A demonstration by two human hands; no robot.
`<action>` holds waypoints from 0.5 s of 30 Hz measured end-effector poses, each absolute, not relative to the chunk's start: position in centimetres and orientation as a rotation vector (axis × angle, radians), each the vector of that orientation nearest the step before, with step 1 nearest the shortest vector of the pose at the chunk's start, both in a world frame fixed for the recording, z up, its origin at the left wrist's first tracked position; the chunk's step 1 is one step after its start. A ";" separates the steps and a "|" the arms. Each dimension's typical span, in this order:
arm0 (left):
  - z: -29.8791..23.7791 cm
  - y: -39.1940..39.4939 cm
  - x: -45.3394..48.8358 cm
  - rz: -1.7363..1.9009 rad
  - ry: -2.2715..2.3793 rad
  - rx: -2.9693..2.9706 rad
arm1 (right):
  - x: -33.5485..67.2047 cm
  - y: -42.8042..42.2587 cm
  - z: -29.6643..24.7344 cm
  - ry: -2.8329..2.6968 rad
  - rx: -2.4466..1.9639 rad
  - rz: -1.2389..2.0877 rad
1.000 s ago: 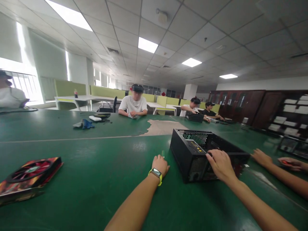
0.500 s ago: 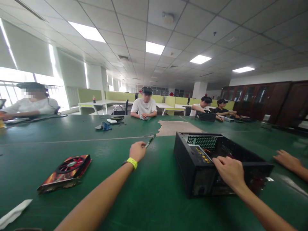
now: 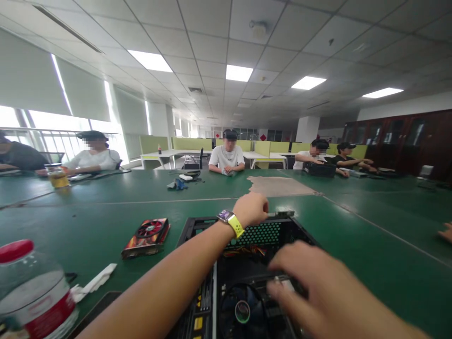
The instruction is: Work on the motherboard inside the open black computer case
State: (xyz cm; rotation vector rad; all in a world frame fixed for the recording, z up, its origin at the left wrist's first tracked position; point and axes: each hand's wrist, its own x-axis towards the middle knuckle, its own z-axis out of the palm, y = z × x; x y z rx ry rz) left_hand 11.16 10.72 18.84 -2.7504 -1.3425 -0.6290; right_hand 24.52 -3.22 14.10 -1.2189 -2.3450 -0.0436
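Note:
My left hand (image 3: 252, 208), with a watch on a yellow band at its wrist, pinches one end of a RAM stick (image 3: 284, 213). The stick points right, above the far edge of the open black computer case (image 3: 263, 231). Blurred by motion, my right hand (image 3: 310, 282) is over the right part of the case, thumb and fingers apart, with nothing visible in it. Inside the case are a round cooling fan (image 3: 243, 310), coloured cables (image 3: 243, 252) and a power supply (image 3: 199, 306) with yellow labels, partly hidden by my left arm.
To the left lie a red graphics card (image 3: 150, 235) and a white paper strip (image 3: 95, 282). A red-capped bottle (image 3: 35, 292) stands at the near left, a jar (image 3: 58, 176) farther back. Several people sit around the green table (image 3: 367, 263); another person's hand (image 3: 447, 233) shows at right.
The case has turned and come closer, now right in front of me. My left hand has carried the RAM stick over its far edge. My right hand has let go of the case's rim.

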 end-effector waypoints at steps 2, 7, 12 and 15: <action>18.2 9.3 10.8 -0.238 -1.295 -2.911 | 25.4 0.1 18.5 -2.259 -1.650 -0.156; 17.5 8.1 9.1 0.667 -1.465 -3.060 | 24.1 7.6 17.9 -2.836 -1.595 0.330; 17.0 9.1 8.0 0.837 -1.538 -3.024 | 22.2 9.5 10.7 -2.893 -1.498 0.803; 16.9 9.4 8.0 0.906 -1.567 -3.031 | 22.4 9.5 9.8 -2.841 -1.534 1.011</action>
